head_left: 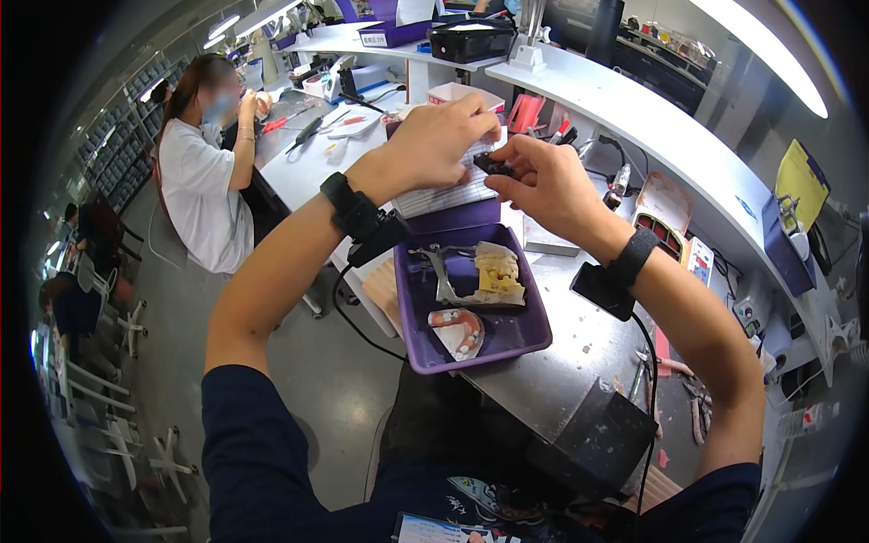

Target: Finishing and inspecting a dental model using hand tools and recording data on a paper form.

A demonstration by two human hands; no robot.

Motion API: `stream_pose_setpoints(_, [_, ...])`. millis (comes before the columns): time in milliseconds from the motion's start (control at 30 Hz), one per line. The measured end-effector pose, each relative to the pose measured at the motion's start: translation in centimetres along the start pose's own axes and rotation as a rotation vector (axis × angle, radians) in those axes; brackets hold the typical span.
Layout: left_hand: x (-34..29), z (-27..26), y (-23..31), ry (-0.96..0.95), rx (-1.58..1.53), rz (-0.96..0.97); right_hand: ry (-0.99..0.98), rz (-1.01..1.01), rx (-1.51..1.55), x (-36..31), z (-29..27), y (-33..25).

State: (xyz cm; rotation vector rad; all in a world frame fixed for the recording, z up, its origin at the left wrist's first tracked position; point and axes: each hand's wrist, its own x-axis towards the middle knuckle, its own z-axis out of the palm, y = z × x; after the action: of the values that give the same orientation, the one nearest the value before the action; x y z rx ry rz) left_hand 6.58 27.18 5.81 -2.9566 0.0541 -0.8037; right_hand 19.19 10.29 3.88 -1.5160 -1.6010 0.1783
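Black piece [493,165] between both hands' fingertips

The small dark piece [493,165] pinched between both hands is mostly covered by fingertips, the paper sheet [445,192] under the left hand [439,140] is half hidden, and the seated person's [204,172] face at ten o'clock is blurred.
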Motion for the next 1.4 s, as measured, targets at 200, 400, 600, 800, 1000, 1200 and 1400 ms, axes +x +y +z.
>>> stream_pose_setpoints(200, [0.1, -0.2, -0.1, 0.003, 0.013, 0.01, -0.019, 0.008, -0.069, 0.8, 0.3, -1.0])
stream_pose_setpoints(400, [-0.3, -1.2, 0.8, -0.023, 0.032, -0.009, 0.0, -0.023, -0.124, 0.3, 0.3, -1.2])
stream_pose_setpoints(600, [-0.8, -0.5, 1.0, 0.035, 0.035, 0.072, 0.184, 0.291, -0.107, -4.0, -9.5, -3.9])
stream_pose_setpoints(800, [-7.1, -1.7, 7.2, 0.148, -0.112, 0.073, 0.318, 0.54, -0.503, -19.3, -26.1, -8.6])
stream_pose_setpoints(1000, [-14.9, -1.0, 17.3, 0.315, -0.087, -0.028, 0.693, 1.152, -0.379, -45.6, -33.1, -14.2])
stream_pose_setpoints(1200, [-20.5, 8.7, 13.7, 0.547, -1.067, -1.059, 1.02, 1.158, -0.428, -61.3, -30.4, -13.5])
stream_pose_setpoints(1400, [-22.2, 3.3, 12.3, 0.067, -1.475, -0.948, 0.972, 1.258, -0.256, -67.1, -31.9, -6.5])
